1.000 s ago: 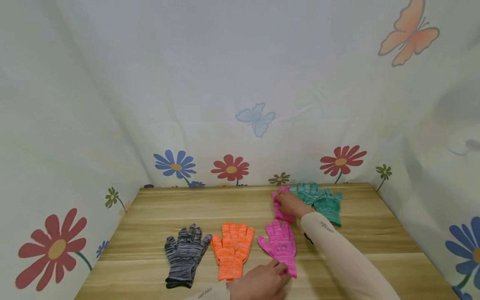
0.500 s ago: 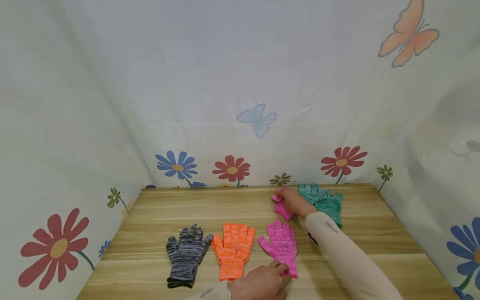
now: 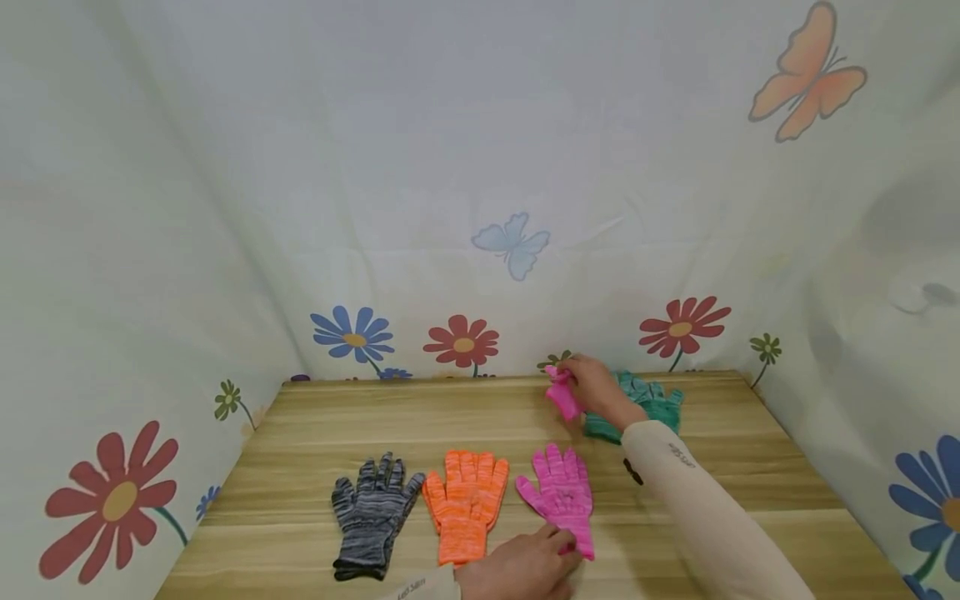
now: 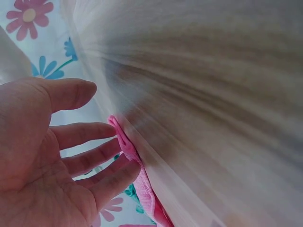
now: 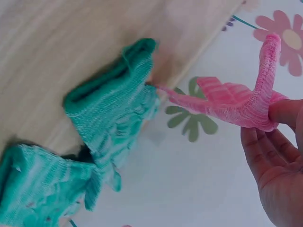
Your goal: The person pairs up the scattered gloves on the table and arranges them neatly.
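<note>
My right hand (image 3: 598,388) pinches a pink knit glove (image 3: 564,400) between thumb and fingers, holding it up near the table's back edge. In the right wrist view this glove (image 5: 232,105) hangs bent, raised above the tabletop. Two green gloves, one with its cuff toward that camera (image 5: 113,92) and another glove (image 5: 45,184) beside it, lie below the hand. My left hand (image 3: 517,567) is at the cuff of a second pink glove (image 3: 558,496) lying flat. Its fingers (image 4: 116,182) are loosely extended at that glove's edge, thumb apart.
An orange pair of gloves (image 3: 465,508) and a dark grey pair (image 3: 375,517) lie to the left on the wooden table (image 3: 405,412). Flower-patterned white cloth (image 3: 390,167) surrounds the table behind and at both sides.
The right hand has lifted the far pink glove off the table beside the green gloves, its shape folding up. More of the green gloves shows. The left hand has stayed in place.
</note>
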Action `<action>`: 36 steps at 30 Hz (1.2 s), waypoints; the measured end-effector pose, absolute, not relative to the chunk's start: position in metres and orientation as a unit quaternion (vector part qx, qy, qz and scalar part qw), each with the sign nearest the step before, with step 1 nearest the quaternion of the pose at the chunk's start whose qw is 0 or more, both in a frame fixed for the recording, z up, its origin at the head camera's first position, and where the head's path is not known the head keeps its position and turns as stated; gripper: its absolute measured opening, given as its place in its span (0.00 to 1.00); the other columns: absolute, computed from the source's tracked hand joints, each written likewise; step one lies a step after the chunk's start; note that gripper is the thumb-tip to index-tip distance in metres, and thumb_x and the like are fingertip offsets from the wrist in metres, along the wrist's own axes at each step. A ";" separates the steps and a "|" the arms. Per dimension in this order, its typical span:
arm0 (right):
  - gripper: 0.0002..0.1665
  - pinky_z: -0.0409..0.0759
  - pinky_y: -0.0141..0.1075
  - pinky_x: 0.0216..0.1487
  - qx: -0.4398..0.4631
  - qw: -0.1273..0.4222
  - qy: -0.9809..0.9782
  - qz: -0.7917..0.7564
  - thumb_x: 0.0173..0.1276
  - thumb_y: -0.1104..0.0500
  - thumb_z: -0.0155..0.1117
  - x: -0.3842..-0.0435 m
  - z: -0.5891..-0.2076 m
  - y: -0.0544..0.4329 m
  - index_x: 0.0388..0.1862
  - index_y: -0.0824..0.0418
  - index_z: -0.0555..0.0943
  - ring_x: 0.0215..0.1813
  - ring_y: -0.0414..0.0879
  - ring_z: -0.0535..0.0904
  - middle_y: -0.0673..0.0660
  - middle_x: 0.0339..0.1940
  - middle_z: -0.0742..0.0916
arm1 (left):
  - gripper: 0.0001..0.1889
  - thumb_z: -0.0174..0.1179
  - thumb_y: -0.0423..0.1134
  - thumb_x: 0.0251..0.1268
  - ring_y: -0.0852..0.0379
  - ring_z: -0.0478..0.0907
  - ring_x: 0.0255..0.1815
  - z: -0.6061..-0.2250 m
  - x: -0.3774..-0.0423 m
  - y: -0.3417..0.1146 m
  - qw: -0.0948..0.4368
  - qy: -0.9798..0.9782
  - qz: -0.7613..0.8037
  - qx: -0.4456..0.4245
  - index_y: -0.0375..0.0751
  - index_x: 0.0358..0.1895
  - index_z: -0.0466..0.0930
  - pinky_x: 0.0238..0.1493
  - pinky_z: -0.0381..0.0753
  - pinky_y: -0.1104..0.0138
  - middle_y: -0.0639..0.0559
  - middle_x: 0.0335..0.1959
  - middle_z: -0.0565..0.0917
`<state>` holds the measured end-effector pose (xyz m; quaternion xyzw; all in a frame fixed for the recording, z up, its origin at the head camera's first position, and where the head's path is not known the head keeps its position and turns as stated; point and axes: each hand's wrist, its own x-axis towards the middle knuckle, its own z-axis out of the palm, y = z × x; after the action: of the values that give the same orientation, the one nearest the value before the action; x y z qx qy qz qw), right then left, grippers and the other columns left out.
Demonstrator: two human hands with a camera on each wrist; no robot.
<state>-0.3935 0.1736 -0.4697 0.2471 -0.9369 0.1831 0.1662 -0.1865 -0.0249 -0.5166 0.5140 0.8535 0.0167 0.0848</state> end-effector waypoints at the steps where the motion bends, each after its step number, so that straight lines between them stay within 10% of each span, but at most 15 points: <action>1: 0.13 0.83 0.43 0.43 0.244 0.167 -0.937 0.187 0.66 0.68 0.63 -0.392 -0.467 0.174 0.48 0.62 0.85 0.41 0.51 0.82 0.57 0.39 0.85 | 0.19 0.52 0.54 0.74 0.67 0.70 0.57 -0.517 -0.186 -0.025 0.087 0.854 0.016 0.513 0.56 0.62 0.75 0.46 0.75 0.77 0.62 0.58 0.75; 36: 0.11 0.84 0.38 0.42 0.333 0.149 -0.921 0.136 0.67 0.63 0.67 -0.301 -0.459 0.191 0.47 0.56 0.85 0.44 0.46 0.83 0.51 0.44 0.84 | 0.19 0.54 0.54 0.72 0.68 0.69 0.61 -0.525 -0.188 -0.021 0.071 0.862 0.019 0.501 0.56 0.62 0.75 0.48 0.77 0.75 0.64 0.59 0.74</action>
<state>-0.3015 0.1915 -0.4588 0.3327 -0.9212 0.1356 0.1493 -0.1879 -0.0211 -0.5251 0.5008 0.8625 0.0188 0.0707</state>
